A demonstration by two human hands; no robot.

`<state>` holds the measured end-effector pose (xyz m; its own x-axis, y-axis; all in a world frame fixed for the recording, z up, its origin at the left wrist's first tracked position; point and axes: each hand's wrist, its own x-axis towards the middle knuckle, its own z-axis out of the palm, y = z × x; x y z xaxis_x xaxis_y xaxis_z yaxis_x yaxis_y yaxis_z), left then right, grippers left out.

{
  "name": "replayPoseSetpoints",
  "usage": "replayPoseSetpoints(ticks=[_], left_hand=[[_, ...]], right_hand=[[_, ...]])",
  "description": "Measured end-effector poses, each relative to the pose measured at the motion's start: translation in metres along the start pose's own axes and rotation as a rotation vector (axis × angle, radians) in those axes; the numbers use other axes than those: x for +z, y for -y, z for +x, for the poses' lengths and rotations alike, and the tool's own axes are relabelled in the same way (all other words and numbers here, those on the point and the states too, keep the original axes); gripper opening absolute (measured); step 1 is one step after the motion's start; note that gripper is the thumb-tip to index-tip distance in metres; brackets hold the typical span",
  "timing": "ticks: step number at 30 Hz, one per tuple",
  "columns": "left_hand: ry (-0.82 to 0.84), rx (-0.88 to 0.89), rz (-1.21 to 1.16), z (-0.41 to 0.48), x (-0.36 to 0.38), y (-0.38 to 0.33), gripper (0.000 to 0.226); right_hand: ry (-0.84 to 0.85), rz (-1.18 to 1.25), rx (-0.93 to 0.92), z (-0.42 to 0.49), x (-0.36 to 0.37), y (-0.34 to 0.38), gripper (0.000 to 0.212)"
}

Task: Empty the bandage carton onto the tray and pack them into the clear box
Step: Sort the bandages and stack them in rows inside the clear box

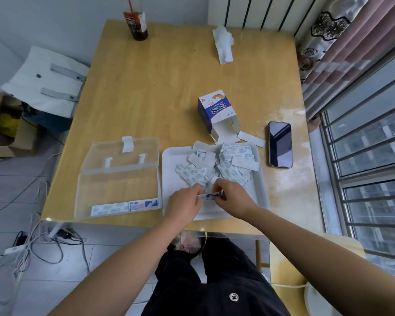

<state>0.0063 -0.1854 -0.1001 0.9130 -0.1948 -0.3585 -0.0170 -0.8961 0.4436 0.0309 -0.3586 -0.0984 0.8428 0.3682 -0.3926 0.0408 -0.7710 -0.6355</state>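
Note:
A white tray lies at the table's near edge with several wrapped bandages heaped in its far half. Behind it the purple-and-white bandage carton lies on its side, its open flaps toward the tray. Left of the tray stands the clear box, lid folded back, with a row of bandages along its near wall. My left hand and my right hand meet over the tray's near part, both pinching a small stack of bandages held between them.
A dark phone lies right of the tray. A crumpled tissue and a bottle sit at the table's far side. A white chair stands to the left, cables trail on the floor, and a window is on the right.

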Motion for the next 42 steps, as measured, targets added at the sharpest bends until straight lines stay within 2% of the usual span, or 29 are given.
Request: replayPoseSetpoints(ticks=[4, 8, 11, 14, 18, 22, 27, 29, 31, 35, 42], left_hand=[[0.036, 0.066, 0.060, 0.001, -0.020, -0.004, 0.018], [0.087, 0.026, -0.097, -0.001, -0.039, -0.001, 0.022], [0.150, -0.011, -0.160, -0.004, -0.048, 0.003, 0.016], [0.204, -0.039, -0.211, -0.008, -0.052, 0.004, 0.010], [0.213, -0.066, -0.243, -0.011, -0.053, 0.004, 0.011], [0.206, -0.069, -0.266, -0.013, -0.054, 0.005, 0.014], [0.223, -0.081, -0.304, -0.013, -0.054, 0.006, 0.020], [0.227, -0.125, -0.403, -0.013, -0.055, 0.005, 0.017], [0.247, -0.187, -0.525, -0.011, -0.058, 0.002, 0.018], [0.311, -0.217, -0.618, -0.010, -0.064, -0.002, 0.015], [0.356, -0.296, -0.825, -0.005, -0.058, -0.004, 0.020]], right_hand=[[0.049, 0.097, 0.033, -0.001, -0.017, 0.013, 0.003], [0.167, 0.438, 0.200, 0.002, -0.033, 0.034, 0.027], [0.245, 0.488, 0.235, 0.006, -0.035, 0.038, 0.046], [0.171, 0.535, 0.233, 0.007, -0.031, 0.042, 0.045], [0.133, 0.567, 0.232, 0.007, -0.026, 0.048, 0.030], [0.065, 0.541, 0.261, 0.005, -0.026, 0.052, 0.046], [0.051, 0.587, 0.279, 0.006, -0.024, 0.050, 0.039], [0.034, 0.559, 0.232, 0.005, -0.024, 0.046, 0.044], [0.011, 0.495, 0.167, 0.004, -0.022, 0.040, 0.040], [-0.198, 0.449, 0.046, 0.006, -0.021, 0.035, 0.005], [-0.329, 0.356, -0.084, 0.007, -0.030, 0.039, 0.009]])
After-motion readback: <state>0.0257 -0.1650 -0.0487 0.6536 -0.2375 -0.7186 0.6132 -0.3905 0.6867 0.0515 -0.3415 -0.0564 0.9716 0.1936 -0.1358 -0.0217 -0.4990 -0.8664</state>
